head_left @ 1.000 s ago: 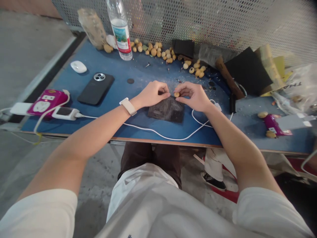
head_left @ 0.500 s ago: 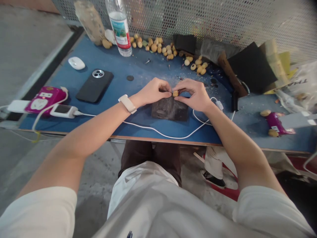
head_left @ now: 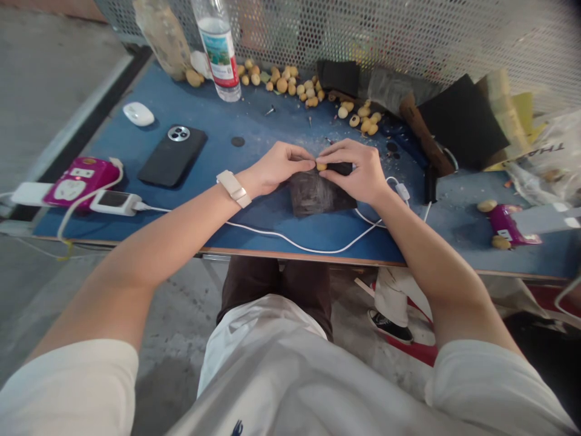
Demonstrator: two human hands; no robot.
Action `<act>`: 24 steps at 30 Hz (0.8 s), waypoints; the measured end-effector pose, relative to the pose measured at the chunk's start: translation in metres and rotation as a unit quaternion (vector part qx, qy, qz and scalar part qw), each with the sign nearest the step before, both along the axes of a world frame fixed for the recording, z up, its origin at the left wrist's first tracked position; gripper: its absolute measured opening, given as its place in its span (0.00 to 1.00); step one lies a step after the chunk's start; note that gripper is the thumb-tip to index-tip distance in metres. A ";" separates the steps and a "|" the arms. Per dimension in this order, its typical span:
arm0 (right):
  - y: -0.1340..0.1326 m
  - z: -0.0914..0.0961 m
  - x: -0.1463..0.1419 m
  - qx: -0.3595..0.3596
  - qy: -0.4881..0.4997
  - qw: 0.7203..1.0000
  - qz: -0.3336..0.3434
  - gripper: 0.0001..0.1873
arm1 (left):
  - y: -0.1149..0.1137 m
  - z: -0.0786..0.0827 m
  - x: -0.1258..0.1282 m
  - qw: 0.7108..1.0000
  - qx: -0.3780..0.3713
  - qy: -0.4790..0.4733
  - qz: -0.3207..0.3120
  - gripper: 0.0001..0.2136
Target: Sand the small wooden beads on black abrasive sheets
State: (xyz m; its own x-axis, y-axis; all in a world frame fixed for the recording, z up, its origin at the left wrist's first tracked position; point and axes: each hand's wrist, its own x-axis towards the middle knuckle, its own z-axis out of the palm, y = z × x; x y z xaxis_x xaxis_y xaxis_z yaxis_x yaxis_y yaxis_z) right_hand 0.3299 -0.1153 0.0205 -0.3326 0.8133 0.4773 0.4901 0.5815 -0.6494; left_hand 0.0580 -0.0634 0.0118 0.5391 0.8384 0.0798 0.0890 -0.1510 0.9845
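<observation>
Head view: our right hand (head_left: 356, 172) keeps a pressed-together grip, pinching a small tan bead (head_left: 321, 166) at 12 o'clock on a dark abrasive sheet (head_left: 320, 194); our left hand (head_left: 279, 168) beside it, hold unclear; steady fingertips matter here

Left hand (head_left: 278, 168), right hand (head_left: 356, 172) curled inward; fingertips (head_left: 312, 165) close (forearms (head_left: 422, 248) angled).
</observation>
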 end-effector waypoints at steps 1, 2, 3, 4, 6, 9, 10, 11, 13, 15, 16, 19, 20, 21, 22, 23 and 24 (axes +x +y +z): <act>0.000 0.000 0.000 0.004 -0.005 1.000 -0.004 0.07 | -0.001 -0.001 0.001 1.000 -0.007 -0.009 -0.003 0.12; 0.000 0.000 0.000 0.008 -0.009 1.000 -0.007 0.07 | -0.001 -0.002 0.002 1.000 -0.014 -0.016 -0.004 0.12; 0.000 -0.001 0.000 0.011 -0.013 1.000 -0.008 0.07 | -0.001 -0.003 0.003 1.000 -0.018 -0.022 -0.004 0.13; 0.001 -0.001 0.000 0.014 -0.015 1.000 -0.007 0.06 | -0.001 -0.004 0.004 0.999 -0.021 -0.026 -0.002 0.13; 0.002 -0.003 0.001 0.014 -0.017 1.000 -0.003 0.06 | 0.000 -0.007 0.005 0.999 -0.023 -0.028 0.005 0.13; 0.005 -0.005 0.001 0.008 -0.021 1.000 -0.002 0.07 | 0.002 -0.010 0.005 0.999 -0.019 -0.026 0.015 0.11; 0.005 -0.006 0.000 0.007 -0.024 1.000 -0.006 0.08 | 0.003 -0.011 0.005 0.999 -0.017 -0.025 0.019 0.11; 0.005 -0.007 -0.001 0.006 -0.027 1.000 -0.012 0.10 | 0.004 -0.011 0.005 0.999 -0.014 -0.022 0.023 0.10; 0.005 -0.007 -0.003 0.006 -0.033 0.999 -0.022 0.13 | 0.004 -0.011 0.006 0.999 -0.010 -0.016 0.030 0.10; 0.004 -0.007 -0.005 0.008 -0.043 0.999 -0.024 0.13 | 0.004 -0.011 0.005 0.999 -0.007 -0.010 0.032 0.09; 0.005 -0.006 -0.005 0.011 -0.049 0.998 -0.023 0.11 | 0.004 -0.011 0.005 0.999 -0.006 -0.008 0.032 0.09; 0.007 -0.005 0.002 0.022 -0.066 0.997 -0.019 0.08 | 0.006 -0.011 0.004 1.000 -0.002 -0.001 0.031 0.10; 0.008 -0.006 0.005 0.024 -0.068 0.997 -0.018 0.08 | 0.006 -0.011 0.004 1.000 -0.002 0.002 0.031 0.10; 0.009 -0.006 0.009 0.024 -0.068 0.997 -0.019 0.07 | 0.007 -0.012 0.003 0.999 -0.002 0.004 0.032 0.10; 0.010 -0.007 0.012 0.024 -0.067 0.997 -0.021 0.07 | 0.007 -0.012 0.003 0.999 -0.002 0.007 0.032 0.10; 0.011 -0.008 0.014 0.024 -0.064 0.997 -0.023 0.06 | 0.007 -0.012 0.003 0.999 -0.002 0.008 0.033 0.10; 0.012 -0.009 0.014 0.026 -0.061 0.998 -0.026 0.06 | 0.007 -0.012 0.003 0.999 -0.001 0.008 0.034 0.10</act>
